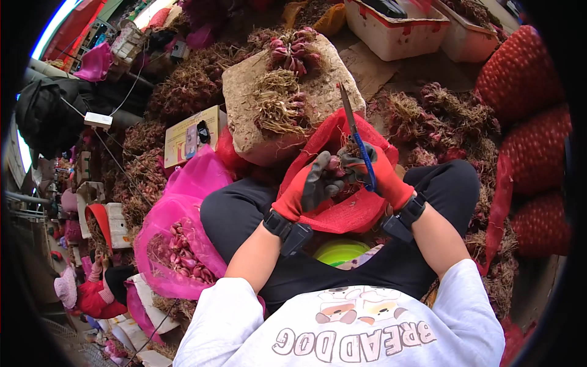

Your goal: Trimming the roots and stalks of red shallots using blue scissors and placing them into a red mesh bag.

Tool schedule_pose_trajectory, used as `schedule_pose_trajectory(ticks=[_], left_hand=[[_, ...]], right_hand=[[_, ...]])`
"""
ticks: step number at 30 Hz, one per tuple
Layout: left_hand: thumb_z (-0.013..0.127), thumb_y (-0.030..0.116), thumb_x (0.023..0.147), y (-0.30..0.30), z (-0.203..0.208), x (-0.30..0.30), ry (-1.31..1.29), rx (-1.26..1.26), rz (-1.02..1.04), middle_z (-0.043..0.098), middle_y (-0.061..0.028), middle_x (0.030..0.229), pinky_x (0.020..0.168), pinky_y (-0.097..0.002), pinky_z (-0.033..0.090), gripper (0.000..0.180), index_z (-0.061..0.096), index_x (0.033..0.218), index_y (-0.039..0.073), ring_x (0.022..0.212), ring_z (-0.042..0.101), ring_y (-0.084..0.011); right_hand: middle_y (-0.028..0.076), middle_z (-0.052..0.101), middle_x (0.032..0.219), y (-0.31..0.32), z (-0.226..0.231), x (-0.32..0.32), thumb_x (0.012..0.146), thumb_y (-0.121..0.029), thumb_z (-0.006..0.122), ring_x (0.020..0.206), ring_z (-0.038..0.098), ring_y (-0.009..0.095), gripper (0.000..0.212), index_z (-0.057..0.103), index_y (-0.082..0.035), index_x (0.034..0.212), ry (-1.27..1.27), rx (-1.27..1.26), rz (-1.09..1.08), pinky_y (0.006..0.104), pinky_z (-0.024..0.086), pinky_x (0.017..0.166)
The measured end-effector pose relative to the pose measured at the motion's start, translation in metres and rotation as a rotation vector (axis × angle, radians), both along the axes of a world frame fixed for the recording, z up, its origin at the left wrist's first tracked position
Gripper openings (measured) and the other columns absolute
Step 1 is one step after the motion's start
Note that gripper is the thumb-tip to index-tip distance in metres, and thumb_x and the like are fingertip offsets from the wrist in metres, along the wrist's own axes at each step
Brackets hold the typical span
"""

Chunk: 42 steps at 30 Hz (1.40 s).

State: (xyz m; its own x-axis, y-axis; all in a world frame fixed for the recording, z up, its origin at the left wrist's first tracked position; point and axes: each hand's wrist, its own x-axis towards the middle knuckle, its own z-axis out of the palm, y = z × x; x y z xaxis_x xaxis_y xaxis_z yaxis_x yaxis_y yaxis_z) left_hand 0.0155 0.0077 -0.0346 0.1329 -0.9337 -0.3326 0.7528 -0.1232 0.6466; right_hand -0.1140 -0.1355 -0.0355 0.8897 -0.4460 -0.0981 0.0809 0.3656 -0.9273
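Note:
Over a red mesh bag spread across my lap, both hands work close together in red and grey gloves. My left hand is closed around a small purple-red shallot. In my right hand sits a pair of scissors with blue handles, its blades pointing up and away from me. The right fingertips meet the shallot's dry root end, partly hidden by the glove. Just beyond the bag, bunches of shallots with dry roots lie on a pale foam block.
A pink mesh bag of shallots stands by my left knee. Behind it, a yellow carton carries a phone. Dried bunches lie right, near full red mesh sacks. White foam boxes stand far right. Another person sits left.

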Motion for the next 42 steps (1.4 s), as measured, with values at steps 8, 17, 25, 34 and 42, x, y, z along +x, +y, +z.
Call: schedule_pose_trajectory(ticks=[8,17,25,34,42], left_hand=[[0.062,0.034,0.087,0.008,0.016,0.044,0.259,-0.043,0.525,0.061,-0.0037,0.089,0.066,-0.0292,0.051,0.021,0.060,0.094,0.015,0.082,0.059,-0.0201],[0.058,0.034,0.090,0.003,0.019,0.035,0.261,-0.034,0.468,0.061,-0.0004,0.088,0.065,-0.0286,0.050,0.019,0.061,0.093,0.015,0.081,0.058,-0.0192],[0.050,0.039,0.092,0.015,-0.006,0.027,-0.042,-0.241,0.167,0.056,-0.0006,0.100,0.067,-0.0271,0.047,0.027,0.054,0.107,0.016,0.085,0.056,-0.0164],[0.056,0.035,0.090,0.020,-0.012,0.026,0.128,-0.189,0.123,0.054,-0.0005,0.099,0.069,-0.0291,0.047,0.023,0.051,0.104,0.017,0.087,0.055,-0.0203],[0.053,0.028,0.093,0.010,0.013,0.027,0.064,-0.075,0.152,0.057,0.0012,0.100,0.082,-0.0309,0.049,0.034,0.047,0.122,0.012,0.094,0.057,-0.0166]], right_hand=[[0.009,0.063,0.091,-0.002,0.022,-0.010,0.078,-0.031,0.069,0.081,0.060,0.019,0.039,0.059,-0.003,0.104,0.316,-0.591,0.059,0.0340,0.047,0.074],[0.013,0.060,0.099,0.019,0.013,-0.016,0.070,-0.053,0.070,0.091,0.060,0.033,0.060,0.056,-0.007,0.107,0.421,-1.048,-0.037,0.0416,0.046,0.078],[0.013,0.058,0.098,0.015,0.011,-0.019,0.072,-0.050,0.068,0.088,0.059,0.031,0.056,0.053,-0.007,0.105,0.431,-1.380,-0.063,0.0417,0.045,0.075],[0.012,0.063,0.080,0.015,0.001,-0.026,0.072,-0.037,0.068,0.076,0.063,0.031,0.040,0.056,-0.010,0.099,0.519,-1.339,0.041,0.0410,0.048,0.067],[0.013,0.065,0.079,0.016,-0.003,-0.028,0.077,-0.040,0.065,0.075,0.063,0.033,0.030,0.064,-0.012,0.086,0.488,-0.957,0.001,0.0404,0.048,0.065]])
